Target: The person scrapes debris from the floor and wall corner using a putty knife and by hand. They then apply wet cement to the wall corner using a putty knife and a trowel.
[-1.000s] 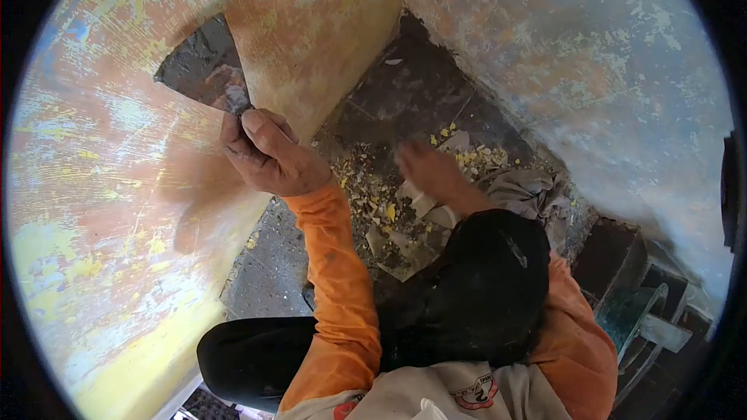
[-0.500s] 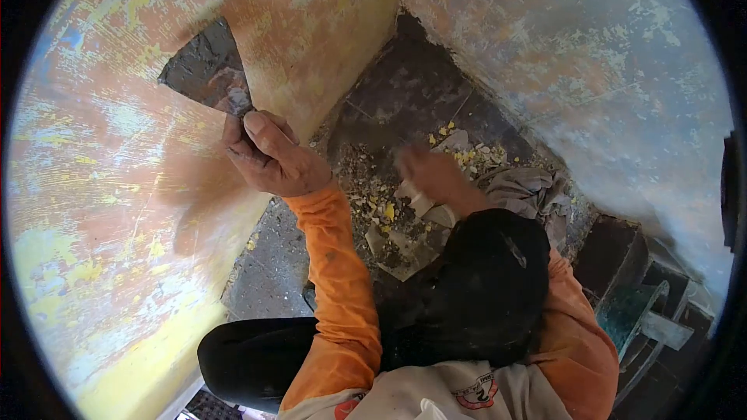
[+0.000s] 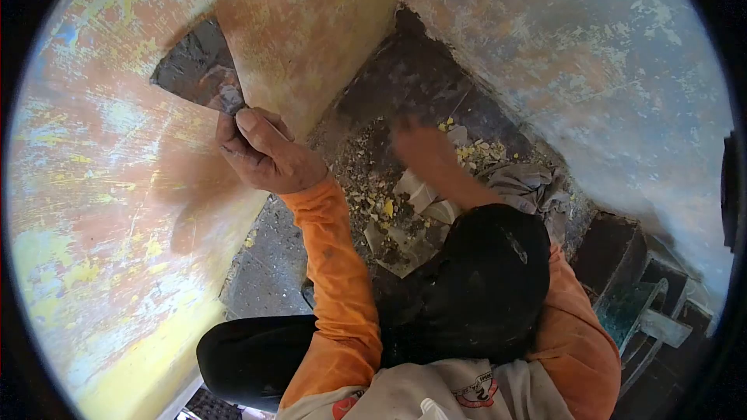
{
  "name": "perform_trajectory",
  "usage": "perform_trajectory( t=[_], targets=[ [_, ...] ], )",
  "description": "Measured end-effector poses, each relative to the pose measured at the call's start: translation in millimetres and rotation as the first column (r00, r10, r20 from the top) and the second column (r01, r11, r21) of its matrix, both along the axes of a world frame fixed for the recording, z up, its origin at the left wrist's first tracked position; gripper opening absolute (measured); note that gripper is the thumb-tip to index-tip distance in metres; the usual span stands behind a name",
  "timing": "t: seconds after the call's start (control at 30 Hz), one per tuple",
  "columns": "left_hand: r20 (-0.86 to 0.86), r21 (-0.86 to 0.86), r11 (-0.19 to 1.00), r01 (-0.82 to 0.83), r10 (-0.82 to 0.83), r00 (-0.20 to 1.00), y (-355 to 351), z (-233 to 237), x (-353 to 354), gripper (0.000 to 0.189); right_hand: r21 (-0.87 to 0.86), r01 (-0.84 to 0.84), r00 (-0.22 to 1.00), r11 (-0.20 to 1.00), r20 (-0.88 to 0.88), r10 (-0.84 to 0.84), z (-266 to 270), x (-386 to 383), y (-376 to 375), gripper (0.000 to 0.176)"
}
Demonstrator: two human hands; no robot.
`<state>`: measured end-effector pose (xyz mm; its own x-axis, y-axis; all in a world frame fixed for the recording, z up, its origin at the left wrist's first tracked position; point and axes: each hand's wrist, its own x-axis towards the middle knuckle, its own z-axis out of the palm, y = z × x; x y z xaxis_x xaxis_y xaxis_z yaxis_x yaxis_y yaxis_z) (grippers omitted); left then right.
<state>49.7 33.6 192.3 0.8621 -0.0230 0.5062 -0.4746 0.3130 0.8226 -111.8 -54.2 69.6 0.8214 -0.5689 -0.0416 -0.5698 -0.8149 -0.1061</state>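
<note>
My left hand [image 3: 272,155] is closed around the handle of a putty knife [image 3: 198,66], thumb pressed near the base of the wide blade. The blade is smeared dark grey and points up and left, close in front of the scraped wall [image 3: 93,187]. Low over the floor, my right hand [image 3: 424,155] is smeared by motion, so its fingers do not show clearly. Beneath and beside it lie paint chips and plaster crumbs [image 3: 362,179], with pale flat scraps [image 3: 416,190] near its wrist.
A crumpled grey cloth [image 3: 525,183] lies right of the debris. The patchy right wall [image 3: 591,70] meets the left one at a corner over dark floor tiles [image 3: 412,70]. A metal-framed object [image 3: 661,327] stands at lower right, near a dark step [image 3: 607,253].
My right hand has shifted slightly left and up over the debris, showing more of the pale scraps. My left hand and the putty knife have drifted slightly left.
</note>
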Motion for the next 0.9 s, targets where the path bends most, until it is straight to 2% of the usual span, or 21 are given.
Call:
perform_trajectory(
  t=[0.03,0.1,0.13,0.17,0.2,0.23,0.3,0.33,0.4,0.53,0.6,0.63,0.7,0.77,0.83,0.87,0.9],
  targets=[
    [-0.005,0.003,1.000,-0.004,0.004,1.000,2,-1,1,0.030,0.003,-0.004,1.000,1.000,-0.005,0.004,-3,5,-14,0.038],
    [0.029,0.028,1.000,-0.012,0.011,1.000,1,-1,2,0.030,-0.060,0.135,0.990,0.989,0.040,-0.133,-11,8,-36,0.036],
    [0.029,0.019,1.000,-0.009,0.008,1.000,-1,-1,2,0.030,-0.069,0.139,0.990,0.988,0.042,-0.136,-18,9,-29,0.036],
    [0.032,0.017,1.000,-0.002,0.002,0.999,-3,-4,2,0.029,-0.207,-0.079,0.996,0.975,-0.055,0.069,-28,11,-12,0.036],
    [0.033,0.020,1.000,0.003,-0.004,0.999,-3,-5,3,0.028,-0.310,-0.301,0.950,0.902,-0.178,0.256,-34,11,2,0.036],
    [0.031,0.027,1.000,0.004,-0.005,1.000,-2,-4,2,0.028,-0.304,-0.301,0.950,0.904,-0.179,0.257,-21,7,10,0.036],
    [0.040,0.041,0.998,-0.055,0.053,0.998,-3,2,2,0.026,-0.047,-0.301,0.953,0.953,0.032,0.302,5,-3,12,0.037],
    [0.037,0.045,0.997,-0.060,0.059,0.998,-4,5,0,0.026,-0.043,-0.306,0.951,0.951,0.030,0.308,7,-3,3,0.037],
    [0.025,0.034,0.995,-0.091,0.090,0.996,-6,10,-5,0.026,-0.029,0.036,0.999,0.999,-0.010,-0.036,7,2,-24,0.030],
    [0.020,0.043,0.998,-0.053,0.052,0.998,-8,2,-2,0.026,-0.048,0.032,0.999,0.998,-0.016,-0.033,-8,8,-20,0.028],
    [0.034,0.056,0.997,-0.050,0.048,0.998,-8,1,-1,0.026,-0.006,-0.237,0.968,0.971,0.077,0.237,-3,-1,11,0.032],
    [0.032,0.058,0.997,-0.050,0.048,0.998,-7,3,-3,0.026,-0.004,-0.237,0.969,0.971,0.076,0.237,2,-2,9,0.032],
    [-0.012,0.005,0.998,-0.070,0.070,0.997,-8,7,-6,0.025,-0.002,-0.095,0.995,0.996,-0.034,0.094,13,-4,-15,0.033],
    [0.010,0.038,0.997,-0.061,0.060,0.998,-5,5,-5,0.024,-0.206,0.017,1.000,0.978,0.001,-0.017,13,1,-62,0.034],
    [0.035,0.068,0.997,-0.047,0.045,0.998,-4,2,-3,0.024,-0.291,0.168,0.986,0.942,0.034,-0.165,12,16,-104,0.030],
    [0.041,0.066,0.997,-0.049,0.047,0.998,-4,0,-2,0.024,-0.290,0.171,0.985,0.942,0.034,-0.168,7,21,-107,0.030],
    [0.046,0.062,0.997,-0.055,0.053,0.998,-5,-1,-2,0.024,-0.318,0.059,0.997,0.946,-0.034,-0.074,-1,30,-107,0.028]
  ],
)
